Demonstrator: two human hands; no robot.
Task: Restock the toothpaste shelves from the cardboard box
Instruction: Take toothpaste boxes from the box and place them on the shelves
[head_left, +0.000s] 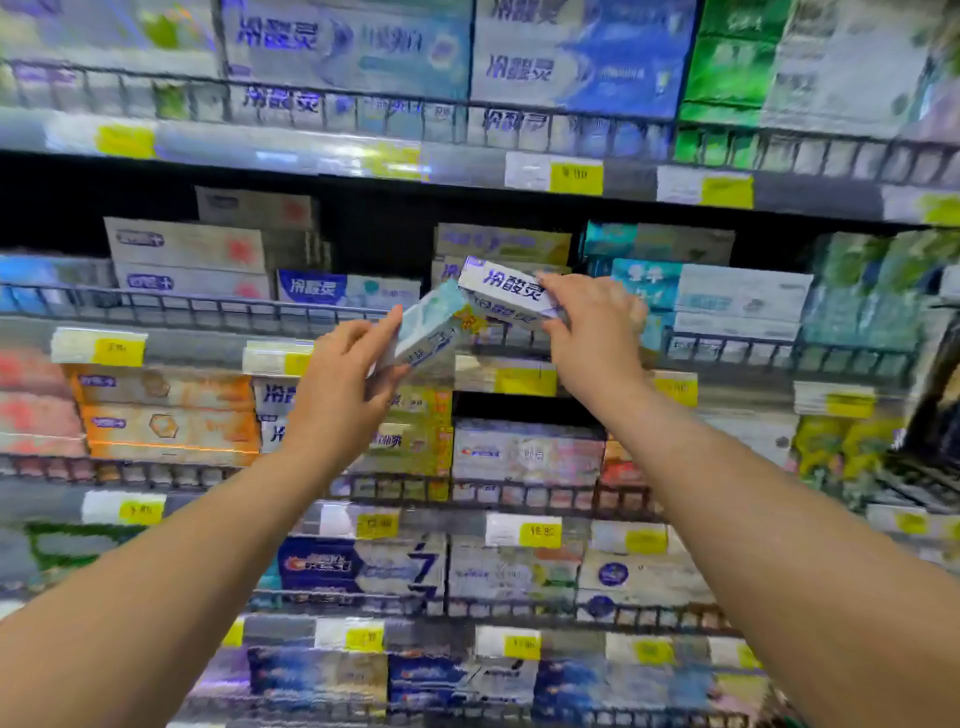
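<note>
Here the teal box (430, 328) slants up-right, the white box (506, 297) down-right.

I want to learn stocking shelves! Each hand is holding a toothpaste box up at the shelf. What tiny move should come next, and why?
Probably the right hand should push its white-and-purple box over the wire rail into the dark gap, above the shelved box with matching lettering. That stack looks low, and the box hovers at shelf height. The left hand and its teal box can wait.
</note>
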